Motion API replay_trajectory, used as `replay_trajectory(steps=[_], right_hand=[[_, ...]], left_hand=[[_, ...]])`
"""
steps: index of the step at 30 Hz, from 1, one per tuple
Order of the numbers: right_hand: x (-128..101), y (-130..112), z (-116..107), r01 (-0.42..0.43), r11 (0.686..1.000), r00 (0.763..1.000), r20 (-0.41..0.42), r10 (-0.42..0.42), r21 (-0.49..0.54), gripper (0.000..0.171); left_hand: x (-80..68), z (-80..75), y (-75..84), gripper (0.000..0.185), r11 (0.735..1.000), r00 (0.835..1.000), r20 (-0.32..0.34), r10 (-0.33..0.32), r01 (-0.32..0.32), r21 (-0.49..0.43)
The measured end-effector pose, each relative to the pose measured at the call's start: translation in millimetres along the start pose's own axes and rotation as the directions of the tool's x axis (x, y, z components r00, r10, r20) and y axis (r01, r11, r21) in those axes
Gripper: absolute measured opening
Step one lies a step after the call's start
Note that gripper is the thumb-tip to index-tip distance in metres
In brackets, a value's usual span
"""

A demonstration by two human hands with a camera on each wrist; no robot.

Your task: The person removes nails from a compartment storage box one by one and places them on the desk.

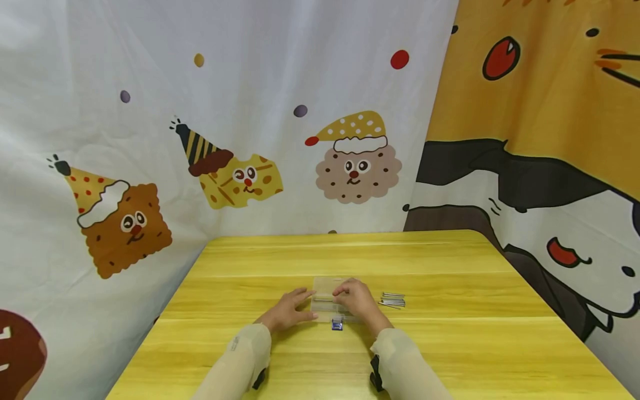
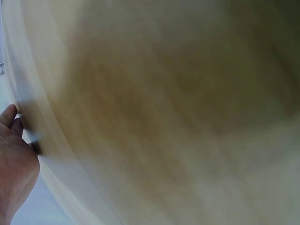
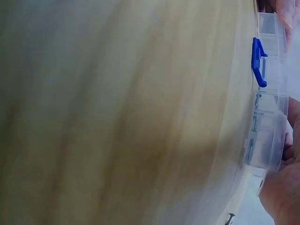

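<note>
A clear plastic compartment box (image 1: 322,286) with a blue latch (image 3: 256,61) lies on the table. My left hand (image 1: 289,311) is at its left side, fingers and thumb extended, fingertips right at the rim; the left wrist view shows only part of this hand (image 2: 18,161). Over the box, my right hand (image 1: 357,300) has bent fingers and pinches the end of a thin metal screw (image 1: 324,300), whose shaft points left across a compartment. Through the box's clear side, several metal pieces (image 3: 254,123) show in the right wrist view.
Several loose long metal screws (image 1: 392,300) lie on the wooden table (image 1: 320,361) to the right of the right hand. A printed cartoon curtain (image 1: 280,83) hangs behind the table and along its sides.
</note>
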State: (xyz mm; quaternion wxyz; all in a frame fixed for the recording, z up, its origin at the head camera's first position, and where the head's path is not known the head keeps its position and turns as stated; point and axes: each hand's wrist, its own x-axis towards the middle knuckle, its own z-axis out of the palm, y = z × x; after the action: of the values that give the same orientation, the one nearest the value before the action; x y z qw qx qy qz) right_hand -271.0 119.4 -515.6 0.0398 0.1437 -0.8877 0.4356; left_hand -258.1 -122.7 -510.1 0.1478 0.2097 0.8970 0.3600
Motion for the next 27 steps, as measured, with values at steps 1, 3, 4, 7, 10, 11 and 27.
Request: replay_trajectory(steps=[1, 3, 4, 7, 10, 11, 27], right_hand=[[0.1, -0.3, -0.1, 0.0, 1.0, 1.0, 0.001, 0.0, -0.001, 0.004], [0.4, -0.4, 0.0, 0.002, 1.0, 1.0, 0.005, -0.002, -0.008, 0.004], [0.5, -0.6, -0.2, 0.008, 1.0, 1.0, 0.008, -0.008, -0.011, 0.004], [0.9, -0.6, -0.5, 0.011, 1.0, 1.0, 0.019, -0.011, -0.021, 0.005], [1.4, -0.9, -0.5, 0.013, 0.999, 1.0, 0.023, -0.012, -0.03, 0.006], [1.5, -0.9, -0.3, 0.009, 0.999, 1.0, 0.022, -0.009, -0.033, 0.007], [3.7, -4.0, -0.2, 0.007, 0.997, 0.999, 0.048, -0.004, -0.076, 0.005]], left_hand=[[0.3, -0.1, -0.4, 0.073, 1.0, 1.0, -0.001, 0.003, -0.003, 0.002], [0.9, -0.4, -0.9, 0.073, 1.0, 1.0, -0.001, 0.007, -0.007, 0.003], [1.1, -0.6, -1.0, 0.073, 1.0, 1.0, -0.001, 0.007, -0.007, 0.003], [0.9, -0.8, -1.0, 0.073, 1.0, 1.0, 0.0, 0.011, -0.011, -0.001], [0.1, -1.0, -0.5, 0.073, 1.0, 1.0, 0.0, 0.011, -0.011, -0.006], [-0.1, -1.0, -0.4, 0.073, 1.0, 1.0, 0.0, 0.012, -0.012, -0.005], [0.1, -0.4, -0.7, 0.073, 1.0, 1.0, -0.002, -0.003, 0.003, 0.009]])
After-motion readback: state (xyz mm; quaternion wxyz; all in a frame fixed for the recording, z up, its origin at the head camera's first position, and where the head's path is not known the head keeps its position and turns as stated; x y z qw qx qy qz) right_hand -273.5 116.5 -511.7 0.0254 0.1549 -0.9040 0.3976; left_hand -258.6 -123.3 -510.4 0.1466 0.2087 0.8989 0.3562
